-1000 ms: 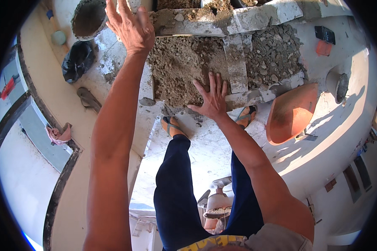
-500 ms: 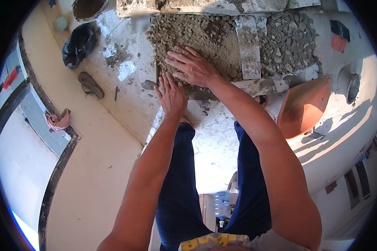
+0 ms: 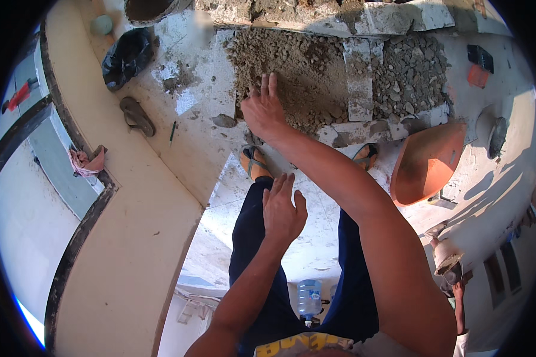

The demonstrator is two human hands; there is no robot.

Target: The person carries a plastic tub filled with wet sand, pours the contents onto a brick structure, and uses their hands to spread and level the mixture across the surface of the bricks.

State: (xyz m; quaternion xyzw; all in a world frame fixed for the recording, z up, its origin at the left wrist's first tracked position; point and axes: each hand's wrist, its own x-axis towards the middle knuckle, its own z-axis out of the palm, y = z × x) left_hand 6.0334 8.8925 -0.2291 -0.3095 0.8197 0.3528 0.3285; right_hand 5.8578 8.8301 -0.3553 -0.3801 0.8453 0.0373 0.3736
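Observation:
My right hand (image 3: 264,112) is over the left edge of a bed of loose brown soil (image 3: 307,83). Its fingers point away from me and are partly spread, and I see nothing in them. Whether the fingertips touch the soil, I cannot tell. My left hand (image 3: 283,209) hangs in the air above my left knee, fingers stretched and thumb apart, holding nothing. A pale block strip (image 3: 358,77) divides the soil from a bed of grey rubble (image 3: 408,80). Pale blocks (image 3: 363,132) edge the near side, and a flat stone (image 3: 224,121) lies by the soil's left corner.
An orange pan (image 3: 432,163) stands right of my feet. To the left are a black bag (image 3: 128,56), a sandal (image 3: 137,116) and a low wall (image 3: 131,226). Behind my legs is a water bottle (image 3: 309,297). Another person's hand (image 3: 458,290) shows at lower right.
My left hand has lifted off the soil and come back toward my body. My right hand has shifted slightly, its fingers now raised. Another person has come into view at lower right.

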